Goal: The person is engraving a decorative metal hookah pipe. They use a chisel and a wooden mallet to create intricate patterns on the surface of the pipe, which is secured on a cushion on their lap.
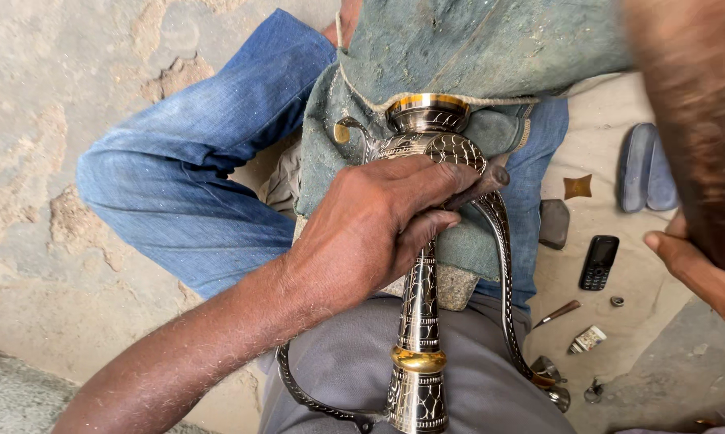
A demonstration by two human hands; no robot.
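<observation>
Head view: engraved brass ewer (pixel 420 313) under left grip (pixel 370 229) (fingers wrapped).

Bare left forearm (pixel 218 337), no sleeve, fine hair along it; left hand (pixel 378 229) smudged dark with grime, nails short. Right hand (pixel 700 269) bare, partly blurred. Faded blue jeans (pixel 194 169) on the legs. Dusty grey-green cloth (pixel 475 48) with corded edge over the lap.

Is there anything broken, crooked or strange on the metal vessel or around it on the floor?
No damage shows on the engraved metal vessel, which lies across the lap under the left hand. The floor is cracked and patchy. A mobile phone and small tools lie loose beside the leg. The right hand is blurred.
</observation>
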